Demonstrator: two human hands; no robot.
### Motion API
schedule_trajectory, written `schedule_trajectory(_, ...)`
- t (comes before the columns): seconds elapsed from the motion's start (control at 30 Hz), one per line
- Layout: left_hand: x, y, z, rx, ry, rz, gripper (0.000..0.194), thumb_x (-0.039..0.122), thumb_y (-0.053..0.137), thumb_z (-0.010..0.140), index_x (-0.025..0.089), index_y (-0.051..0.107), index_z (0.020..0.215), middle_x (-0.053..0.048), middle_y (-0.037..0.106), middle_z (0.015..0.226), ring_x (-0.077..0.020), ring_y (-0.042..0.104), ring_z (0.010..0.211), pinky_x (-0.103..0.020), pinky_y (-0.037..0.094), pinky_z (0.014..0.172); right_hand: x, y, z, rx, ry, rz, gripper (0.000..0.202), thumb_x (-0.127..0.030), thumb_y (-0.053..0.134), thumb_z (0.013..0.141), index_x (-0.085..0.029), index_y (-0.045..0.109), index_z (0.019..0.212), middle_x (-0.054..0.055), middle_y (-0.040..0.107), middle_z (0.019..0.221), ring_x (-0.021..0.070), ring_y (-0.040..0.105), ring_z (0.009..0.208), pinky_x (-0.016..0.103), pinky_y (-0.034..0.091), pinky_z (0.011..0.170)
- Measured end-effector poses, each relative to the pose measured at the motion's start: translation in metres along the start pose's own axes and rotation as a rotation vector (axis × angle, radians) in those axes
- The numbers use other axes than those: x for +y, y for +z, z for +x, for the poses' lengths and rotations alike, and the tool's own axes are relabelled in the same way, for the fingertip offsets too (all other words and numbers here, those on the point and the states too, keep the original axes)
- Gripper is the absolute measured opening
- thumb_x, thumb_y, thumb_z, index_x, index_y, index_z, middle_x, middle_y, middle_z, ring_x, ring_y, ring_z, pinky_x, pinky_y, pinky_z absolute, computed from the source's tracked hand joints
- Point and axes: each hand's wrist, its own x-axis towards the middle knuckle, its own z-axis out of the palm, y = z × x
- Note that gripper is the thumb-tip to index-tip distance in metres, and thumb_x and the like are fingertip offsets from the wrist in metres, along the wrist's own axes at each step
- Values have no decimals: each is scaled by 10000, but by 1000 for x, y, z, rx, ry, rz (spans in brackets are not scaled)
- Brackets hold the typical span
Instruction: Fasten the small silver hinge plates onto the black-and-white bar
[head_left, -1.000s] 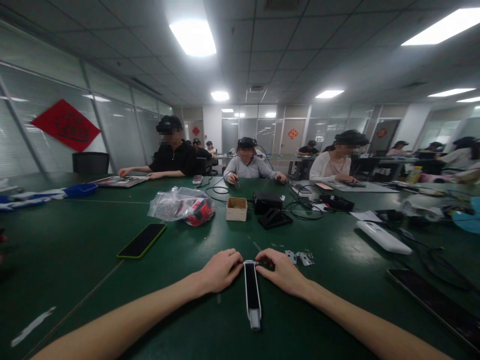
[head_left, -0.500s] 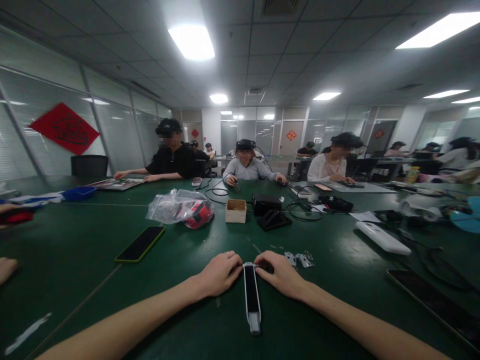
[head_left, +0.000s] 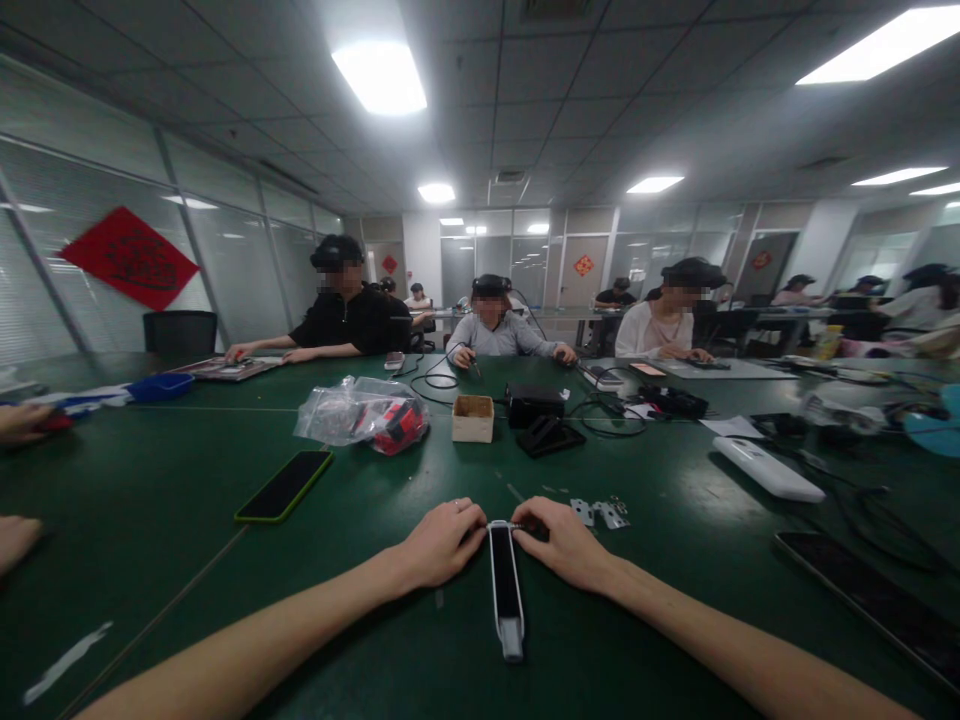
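Note:
A slim white device with a long dark face (head_left: 506,580) lies on the green table (head_left: 360,650), its narrow pale end towards me. My left hand (head_left: 444,542) is at the upper left corner of the device, fingers bent and pressed together against its edge. At the upper right corner, my right hand (head_left: 561,543) pinches a small thin metal piece (head_left: 517,526), which is partly hidden by the fingers. Just beyond my right hand lie several small metal plates and bits (head_left: 600,513).
Beyond my hands are a plastic bag with red items (head_left: 364,415), a small open box (head_left: 472,419) and a black box (head_left: 534,404). Phones lie left (head_left: 285,487) and right (head_left: 870,600), near a white case (head_left: 766,470) and cables. A person's hands (head_left: 19,540) show far left.
The view has shifted very slightly. My hands and the device keep nearly the same places. At the far left, the other person's hand and the red item have moved.

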Motion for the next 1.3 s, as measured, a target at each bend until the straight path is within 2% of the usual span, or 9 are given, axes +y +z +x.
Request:
schedule_trajectory(0.23,-3,4,1,18,15,15,96,222,446,911,177,531,909,-24,551,851,-155,526,757,-253,406,668,-1,0,1,19,-4,0,132,-248,568,823,-169,628,909,32,625,853,151,570,763,272,461,683)
schedule_trajectory(0.47,-3,3,0,18,14,8,105,217,436,911,179,533,918,-25,556,860,-154,528,755,-251,401,658,3,2,0,24,14,20,206,-279,597,798,-177,606,977,28,623,905,157,573,793,277,465,695)
schedule_trajectory(0.9,-2,2,0,11,6,11,121,229,433,913,177,540,928,-30,556,865,-162,528,769,-258,405,666,-9,-4,-1,8,48,0,121,-248,572,802,-172,596,893,28,625,862,156,567,766,276,457,673)
schedule_trajectory(1.3,1,0,1,-6,-8,18,100,210,437,912,175,531,917,-31,560,867,-159,525,767,-255,404,675,-5,-3,0,24,52,-7,100,-239,576,795,-166,596,859,24,607,821,149,549,731,268,443,652)
